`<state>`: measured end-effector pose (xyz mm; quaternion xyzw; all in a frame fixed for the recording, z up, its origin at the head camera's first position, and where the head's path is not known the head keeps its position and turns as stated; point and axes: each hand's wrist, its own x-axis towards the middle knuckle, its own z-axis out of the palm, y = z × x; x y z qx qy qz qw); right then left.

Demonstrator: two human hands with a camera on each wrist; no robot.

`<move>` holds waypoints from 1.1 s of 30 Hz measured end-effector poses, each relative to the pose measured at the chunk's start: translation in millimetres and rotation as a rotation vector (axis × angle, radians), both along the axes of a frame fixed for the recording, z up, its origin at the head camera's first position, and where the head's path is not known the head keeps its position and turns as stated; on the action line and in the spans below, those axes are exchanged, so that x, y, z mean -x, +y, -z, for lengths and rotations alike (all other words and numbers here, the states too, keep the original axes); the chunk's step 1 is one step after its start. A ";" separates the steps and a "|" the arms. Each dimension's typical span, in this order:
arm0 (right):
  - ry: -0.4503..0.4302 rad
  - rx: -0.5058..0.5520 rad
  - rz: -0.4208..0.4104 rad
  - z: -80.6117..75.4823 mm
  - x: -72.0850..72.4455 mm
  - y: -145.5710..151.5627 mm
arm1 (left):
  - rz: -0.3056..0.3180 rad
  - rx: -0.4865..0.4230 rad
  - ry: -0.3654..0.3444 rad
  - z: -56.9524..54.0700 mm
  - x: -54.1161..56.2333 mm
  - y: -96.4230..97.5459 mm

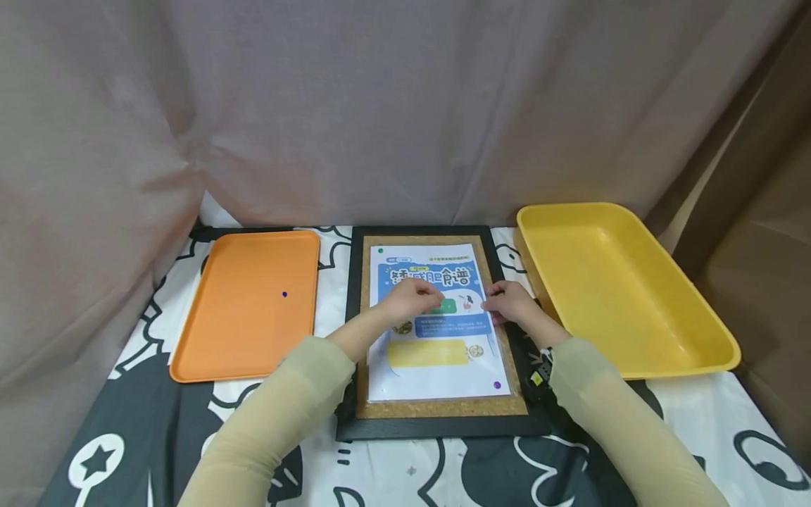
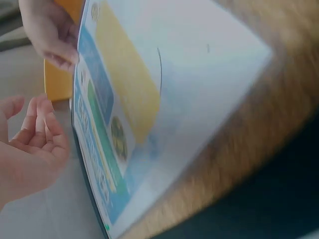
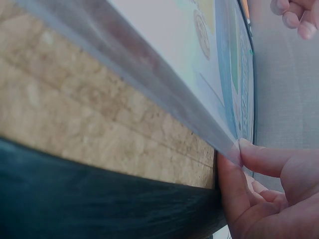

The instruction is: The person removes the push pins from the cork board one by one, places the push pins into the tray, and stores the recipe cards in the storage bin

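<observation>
A printed poster (image 1: 437, 377) with a clear plastic edge (image 3: 199, 117) lies on a cork board (image 1: 443, 408) in a black frame. Its upper left corner bears a green pushpin (image 1: 381, 251), its lower right a purple pushpin (image 1: 497, 384). My right hand (image 1: 510, 303) pinches the poster's right edge between thumb and forefinger; in the right wrist view that edge is lifted off the cork. Above the poster's middle hovers my left hand (image 1: 410, 299), its fingers loosely bent, thumb apart from them in the left wrist view (image 2: 37, 149), and nothing visible in it.
An orange tray (image 1: 247, 338) with one dark blue pushpin (image 1: 284, 294) stands left of the board. On the right is a deep yellow bin (image 1: 627, 296), close to my right hand. A grey curtain (image 1: 380, 113) hangs behind the patterned tablecloth (image 1: 393, 472).
</observation>
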<state>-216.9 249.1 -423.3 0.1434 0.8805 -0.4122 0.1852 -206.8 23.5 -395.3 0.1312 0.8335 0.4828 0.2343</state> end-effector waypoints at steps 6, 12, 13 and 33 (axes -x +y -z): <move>-0.007 0.001 -0.002 -0.2 0.8 -0.2 | 0.084 -0.004 -0.002 4.8 -8.9 19.5; -0.004 0.006 -0.004 -0.7 2.0 1.0 | 0.178 -0.010 0.005 12.1 -19.9 40.5; -0.002 0.006 -0.003 -0.7 2.1 1.2 | 0.195 -0.012 0.008 13.8 -22.3 44.3; 0.022 0.029 -0.014 3.3 1.3 2.8 | 0.443 0.120 0.177 35.0 -61.0 75.3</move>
